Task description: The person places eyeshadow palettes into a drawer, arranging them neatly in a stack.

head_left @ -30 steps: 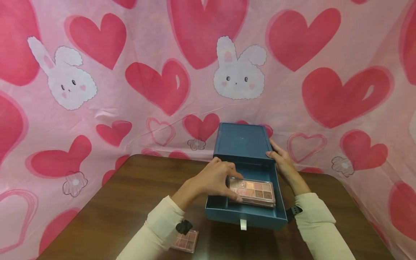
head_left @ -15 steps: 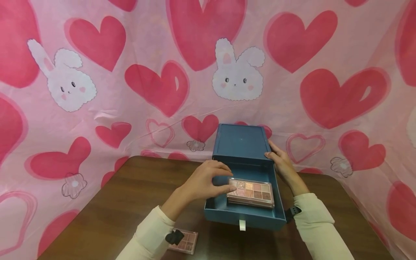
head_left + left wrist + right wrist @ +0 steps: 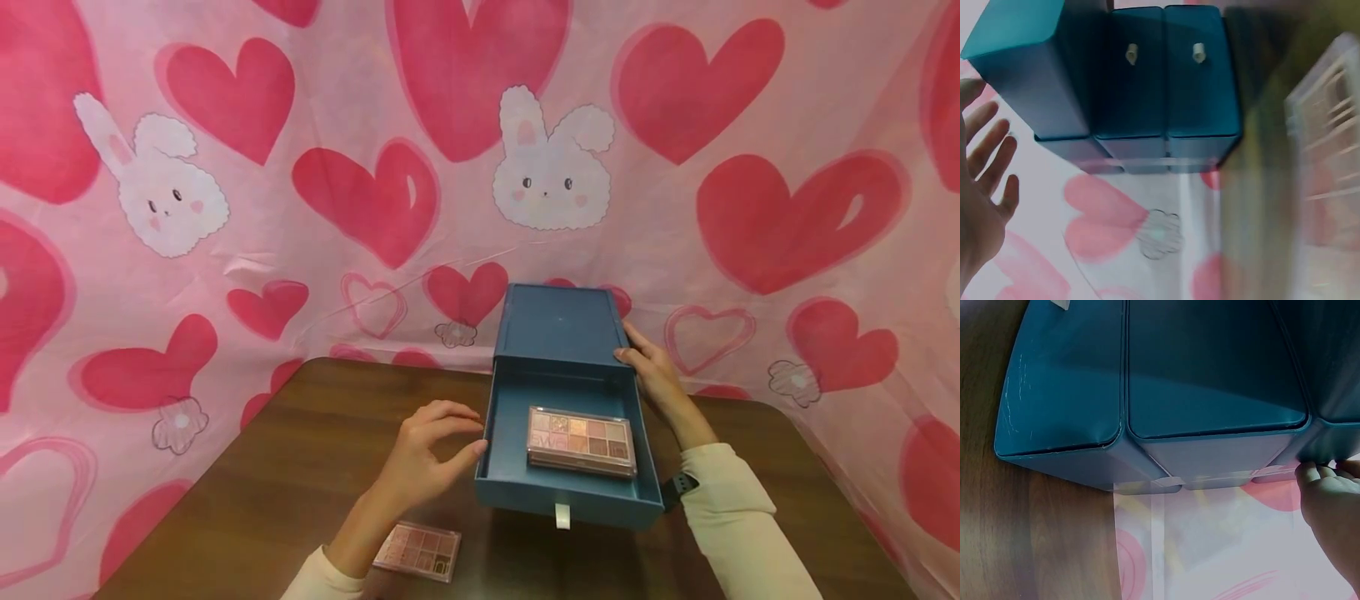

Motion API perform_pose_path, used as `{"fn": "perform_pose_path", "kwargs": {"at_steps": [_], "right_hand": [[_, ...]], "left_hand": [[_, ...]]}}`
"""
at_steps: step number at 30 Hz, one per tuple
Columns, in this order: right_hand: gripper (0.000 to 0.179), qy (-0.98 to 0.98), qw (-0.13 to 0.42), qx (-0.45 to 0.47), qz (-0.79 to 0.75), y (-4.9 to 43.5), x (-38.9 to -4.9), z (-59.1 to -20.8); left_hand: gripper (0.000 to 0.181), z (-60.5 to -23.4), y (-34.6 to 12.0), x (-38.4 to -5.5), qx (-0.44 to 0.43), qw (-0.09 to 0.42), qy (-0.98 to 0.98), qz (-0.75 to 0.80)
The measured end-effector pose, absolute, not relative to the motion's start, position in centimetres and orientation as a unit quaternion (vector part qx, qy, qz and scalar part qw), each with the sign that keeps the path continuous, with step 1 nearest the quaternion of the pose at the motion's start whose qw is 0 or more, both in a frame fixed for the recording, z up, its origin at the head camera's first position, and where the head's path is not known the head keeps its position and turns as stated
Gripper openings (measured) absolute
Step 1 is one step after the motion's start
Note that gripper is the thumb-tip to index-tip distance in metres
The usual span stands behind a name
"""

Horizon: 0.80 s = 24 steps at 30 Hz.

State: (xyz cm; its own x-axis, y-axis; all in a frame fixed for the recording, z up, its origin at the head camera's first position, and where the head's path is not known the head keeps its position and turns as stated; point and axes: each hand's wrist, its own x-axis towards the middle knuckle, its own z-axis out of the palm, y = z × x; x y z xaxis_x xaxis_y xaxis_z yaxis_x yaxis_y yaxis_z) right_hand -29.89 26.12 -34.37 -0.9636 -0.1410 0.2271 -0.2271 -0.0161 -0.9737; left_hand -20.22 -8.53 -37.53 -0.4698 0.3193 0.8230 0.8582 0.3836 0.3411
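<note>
A blue drawer box (image 3: pixel 562 325) stands on the table with its top drawer (image 3: pixel 517 492) pulled out. Inside the drawer, toward its right front, lie stacked eyeshadow palettes (image 3: pixel 581 442), the top one showing rows of pans through a clear lid. My left hand (image 3: pixel 423 454) is just left of the drawer, holding nothing, fingers spread and fingertips close to its side wall. At the box's right side, my right hand (image 3: pixel 660 387) grips the front corner, thumb at the top edge and fingers along the side. Another eyeshadow palette (image 3: pixel 420 552) lies on the table below my left hand.
A white pull tab (image 3: pixel 562 517) hangs from the drawer front. In the left wrist view, two lower drawers (image 3: pixel 1166 94) stay pushed in beneath the top one. The wooden table (image 3: pixel 352 408) backs onto a pink cloth (image 3: pixel 450 225) with hearts and rabbits.
My left hand has let go of the stacked palettes and drawn back left, out of the drawer. The loose palette on the table shows more fully. My right hand stays at the box.
</note>
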Motion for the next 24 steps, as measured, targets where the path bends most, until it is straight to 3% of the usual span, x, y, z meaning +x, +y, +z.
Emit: {"fn": "perform_pose_path", "kwargs": {"at_steps": [6, 15, 24], "right_hand": [[0.069, -0.683, 0.032, 0.146, 0.715, 26.1, -30.0, -34.4], [0.070, -0.691, 0.029, 0.139, 0.709, 26.1, -30.1, -34.2], [0.071, -0.674, 0.018, 0.155, 0.722, 26.1, -30.1, -34.4]], "left_hand": [[0.021, -39.9, -9.8, -18.7, -0.331, 0.308, -0.783, -0.426], [0.038, -42.8, -13.4, -16.8, -0.217, 0.142, -0.874, -0.411], [0.056, -45.6, -17.1, -15.4, -0.179, 0.052, -0.885, -0.426]]}}
